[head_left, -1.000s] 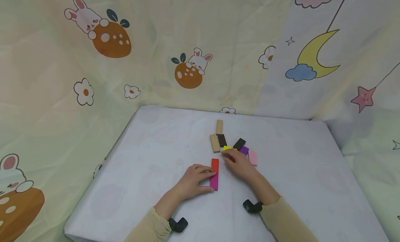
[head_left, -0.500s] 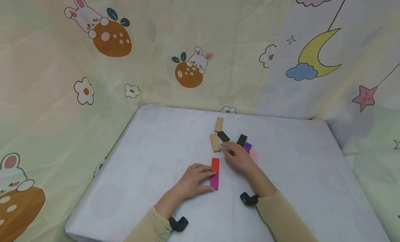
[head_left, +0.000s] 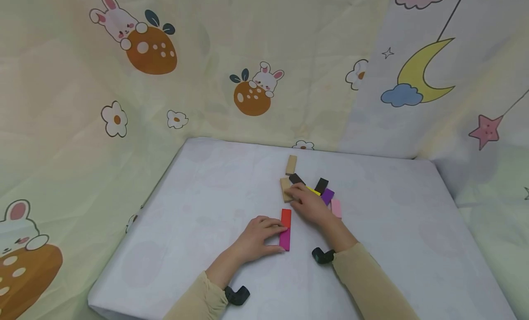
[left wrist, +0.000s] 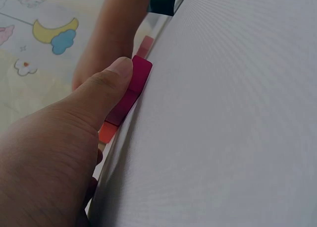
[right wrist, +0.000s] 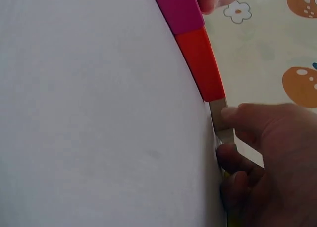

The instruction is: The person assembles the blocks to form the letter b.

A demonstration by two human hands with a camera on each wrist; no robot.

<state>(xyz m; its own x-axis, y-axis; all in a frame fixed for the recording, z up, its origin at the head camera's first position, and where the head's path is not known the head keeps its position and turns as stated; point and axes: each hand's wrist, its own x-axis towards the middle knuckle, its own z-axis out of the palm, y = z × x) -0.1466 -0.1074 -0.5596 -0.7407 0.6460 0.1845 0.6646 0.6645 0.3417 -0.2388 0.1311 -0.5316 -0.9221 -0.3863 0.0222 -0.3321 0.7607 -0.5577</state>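
A magenta block (head_left: 284,239) and a red block (head_left: 286,218) lie end to end in a line on the white-covered table. My left hand (head_left: 259,238) pinches the magenta block, the thumb at its near end and a finger by the red joint. In the left wrist view the thumb rests against the magenta block (left wrist: 141,73). Beyond the red block lies a plain wooden block (head_left: 284,187). My right hand (head_left: 310,204) reaches over its right side, fingertips overlapping it. The right wrist view shows the thumb in front of this wooden block (right wrist: 218,115), other fingers bent beside it.
Right of the wooden block is a loose cluster: a dark block (head_left: 296,179), another dark block (head_left: 321,186), a yellow block (head_left: 313,190) partly hidden by my right hand, a purple block (head_left: 328,196) and a pink block (head_left: 336,209). Another wooden block (head_left: 291,165) lies farther back.
My right hand has moved left from the yellow block to the near wooden block. The dark, yellow and purple blocks have shifted slightly. The left hand stays on the magenta block.
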